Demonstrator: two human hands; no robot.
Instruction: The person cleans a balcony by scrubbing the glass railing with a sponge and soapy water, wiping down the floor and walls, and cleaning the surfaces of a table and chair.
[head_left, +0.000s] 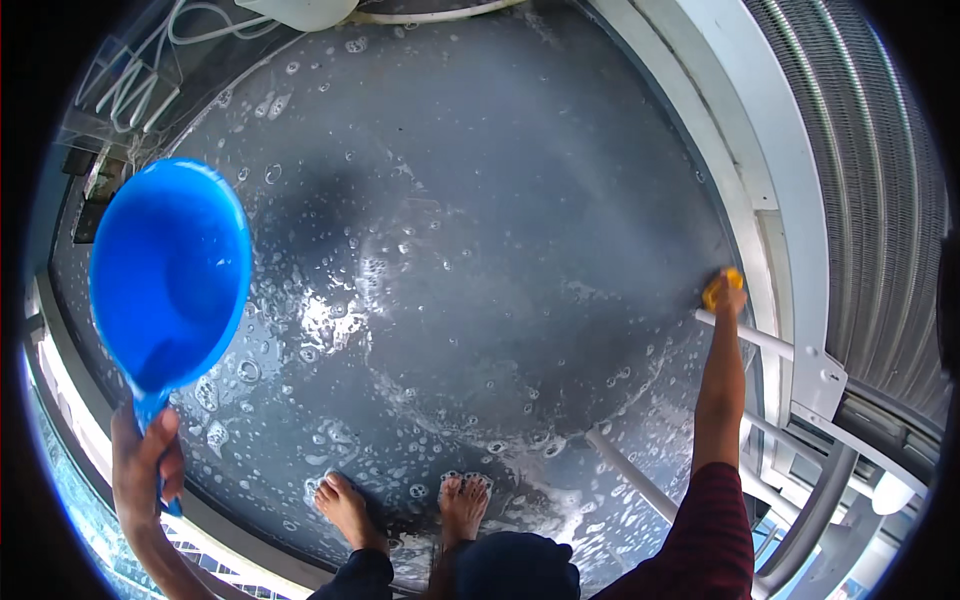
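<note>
My left hand (150, 465) grips the handle of a blue plastic dipper (169, 255), held up at the left with its mouth facing me. A little liquid seems to glisten inside it, but how much I cannot tell. On the right, my outstretched right hand (732, 297) holds a yellow sponge or scrubber (714, 291). It is at the floor's edge, beside a pale frame and the end of a white pipe (750, 334). Soapy water and bubbles cover much of the dark grey floor (480, 225) between my hands.
My bare feet (341, 506) stand in suds at the bottom. A finned metal panel (862, 187) curves along the right. Another white pipe (634, 476) slants near my right arm. Pale tubing (135, 97) lies at upper left, near a whitish container (300, 9).
</note>
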